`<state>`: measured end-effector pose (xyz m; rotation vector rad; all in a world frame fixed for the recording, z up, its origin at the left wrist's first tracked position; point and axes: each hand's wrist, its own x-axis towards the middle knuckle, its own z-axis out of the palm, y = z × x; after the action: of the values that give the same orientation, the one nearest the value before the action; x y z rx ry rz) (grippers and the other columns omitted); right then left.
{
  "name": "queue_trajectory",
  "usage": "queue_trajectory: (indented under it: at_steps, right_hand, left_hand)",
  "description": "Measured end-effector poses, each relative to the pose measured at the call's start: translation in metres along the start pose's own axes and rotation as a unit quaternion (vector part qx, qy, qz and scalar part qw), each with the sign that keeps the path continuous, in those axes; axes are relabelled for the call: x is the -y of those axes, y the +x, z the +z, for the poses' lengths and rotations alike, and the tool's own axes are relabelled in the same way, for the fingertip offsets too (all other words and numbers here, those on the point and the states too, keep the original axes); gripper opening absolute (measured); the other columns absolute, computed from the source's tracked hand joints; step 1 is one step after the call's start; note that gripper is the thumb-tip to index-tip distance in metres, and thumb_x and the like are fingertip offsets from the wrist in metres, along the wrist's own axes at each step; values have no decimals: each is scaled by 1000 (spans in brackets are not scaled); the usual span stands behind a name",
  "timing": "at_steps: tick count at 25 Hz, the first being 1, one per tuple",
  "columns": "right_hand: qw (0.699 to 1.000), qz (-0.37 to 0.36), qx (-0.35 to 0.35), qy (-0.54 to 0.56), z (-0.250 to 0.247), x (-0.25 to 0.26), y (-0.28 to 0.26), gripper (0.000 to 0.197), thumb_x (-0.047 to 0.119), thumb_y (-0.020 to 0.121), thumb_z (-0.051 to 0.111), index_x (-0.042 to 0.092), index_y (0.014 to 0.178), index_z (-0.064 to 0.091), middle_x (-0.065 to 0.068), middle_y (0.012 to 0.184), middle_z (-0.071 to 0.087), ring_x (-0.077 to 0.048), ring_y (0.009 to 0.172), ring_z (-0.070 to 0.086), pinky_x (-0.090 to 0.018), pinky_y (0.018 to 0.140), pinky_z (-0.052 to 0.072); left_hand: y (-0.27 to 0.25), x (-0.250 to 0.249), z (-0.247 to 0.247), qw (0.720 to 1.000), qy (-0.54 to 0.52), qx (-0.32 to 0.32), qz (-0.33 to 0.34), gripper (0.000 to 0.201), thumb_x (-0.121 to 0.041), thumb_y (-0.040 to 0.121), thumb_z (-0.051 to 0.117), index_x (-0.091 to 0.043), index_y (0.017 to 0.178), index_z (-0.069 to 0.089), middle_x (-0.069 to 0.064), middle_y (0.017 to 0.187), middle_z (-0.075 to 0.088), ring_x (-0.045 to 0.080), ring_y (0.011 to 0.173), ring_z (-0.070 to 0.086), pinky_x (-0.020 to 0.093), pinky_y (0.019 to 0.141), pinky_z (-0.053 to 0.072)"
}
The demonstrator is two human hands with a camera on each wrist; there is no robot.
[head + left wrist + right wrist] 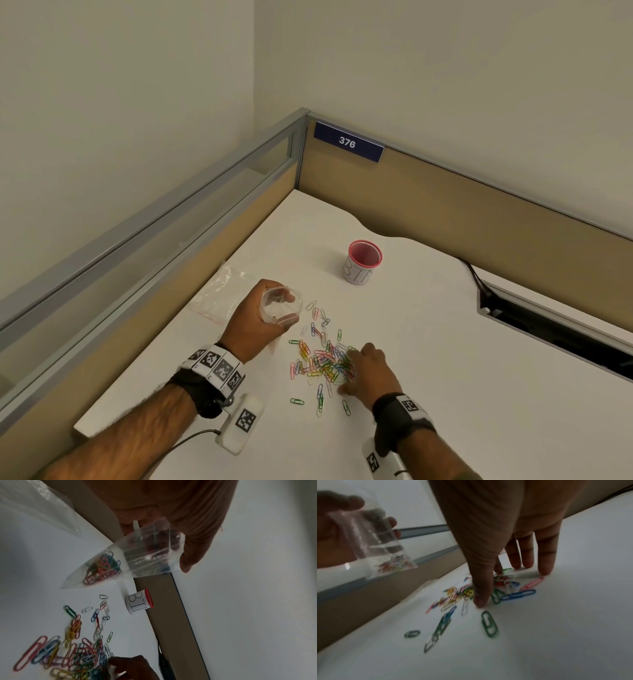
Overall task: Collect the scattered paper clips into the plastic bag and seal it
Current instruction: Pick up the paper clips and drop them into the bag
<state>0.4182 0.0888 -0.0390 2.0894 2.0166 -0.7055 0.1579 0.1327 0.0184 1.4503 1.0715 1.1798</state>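
Coloured paper clips lie in a loose pile on the white desk, with a few strays around it. My left hand grips a small clear plastic bag and holds its mouth open, above the desk just left of the pile. Several clips sit in the bag's lower corner. My right hand rests on the pile's right side. In the right wrist view its fingers are straight, with tips on the desk and the thumb down among the clips.
A red cup with a paper label reading BIN stands behind the pile. Spare clear bags lie flat at the desk's left edge. Partition walls close the back and left sides. A dark cable slot runs at the right.
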Motion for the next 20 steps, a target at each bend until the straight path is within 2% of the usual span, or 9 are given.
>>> queue_trajectory:
  at_steps: [3,4,6,8,12,14,16,18,20]
  right_hand:
    - [999,-31,-24,2,-1,5,9,25,28,91,58,17,113,61,-6,115,54,-25,107,54,-31,89,48]
    - [999,-30,-27,1,-4,5,12,20,24,94,54,15,108,63,-8,112,57,-24,102,57,-29,86,48]
    - [999,-12,-40,16,-12,5,18,17,18,94,51,13,103,64,-9,109,61,-24,97,59,-27,83,46]
    - [998,-5,-54,36,-19,8,24,19,15,92,52,12,106,64,-10,111,61,-24,100,59,-28,86,46]
    - [998,-56,1,19,-14,27,21,37,36,81,67,18,113,59,-5,113,54,-24,103,52,-35,89,49]
    - [997,-74,6,-30,-2,35,18,48,37,80,69,22,123,54,-3,118,50,-24,110,47,-39,90,50]
    - [993,-89,-30,-71,7,39,17,36,29,89,61,20,123,54,-5,121,50,-26,112,48,-39,87,52]
    - [991,-101,-53,-76,11,38,17,23,22,94,52,16,116,57,-8,116,52,-27,107,52,-37,83,53]
    - [990,-100,-61,-81,10,34,16,16,17,94,50,13,106,60,-10,110,55,-27,100,55,-35,80,52]
  left_hand:
    - [1,2,-2,1000,1,-7,-7,42,-4,75,83,-13,108,59,3,108,69,17,111,64,32,105,48]
    - [1,3,-2,1000,0,-9,-8,42,-4,75,83,-14,108,59,3,109,69,18,111,64,33,105,48]
    - [1,3,-1,1000,-3,-8,-6,41,-4,75,82,-15,107,59,2,108,68,18,112,63,32,104,48]
    - [1,4,-1,1000,-10,-7,-4,41,-4,75,82,-15,107,59,1,108,68,18,112,63,30,103,48]
    - [-2,5,-2,1000,-16,4,-3,39,-8,75,82,-18,104,60,0,108,68,19,113,62,28,102,49]
    - [-2,5,-1,1000,-20,3,-3,38,-14,73,81,-20,105,60,-1,109,69,20,113,62,30,103,48]
    - [-1,5,1,1000,-27,-1,0,39,-17,72,81,-19,105,60,0,109,69,21,113,62,31,104,47]
    - [0,4,2,1000,-26,-1,0,40,-20,72,81,-18,105,60,0,109,69,22,113,62,32,104,47]
    - [1,4,4,1000,-24,2,-4,39,-14,73,82,-18,105,59,0,109,69,21,114,62,32,104,49]
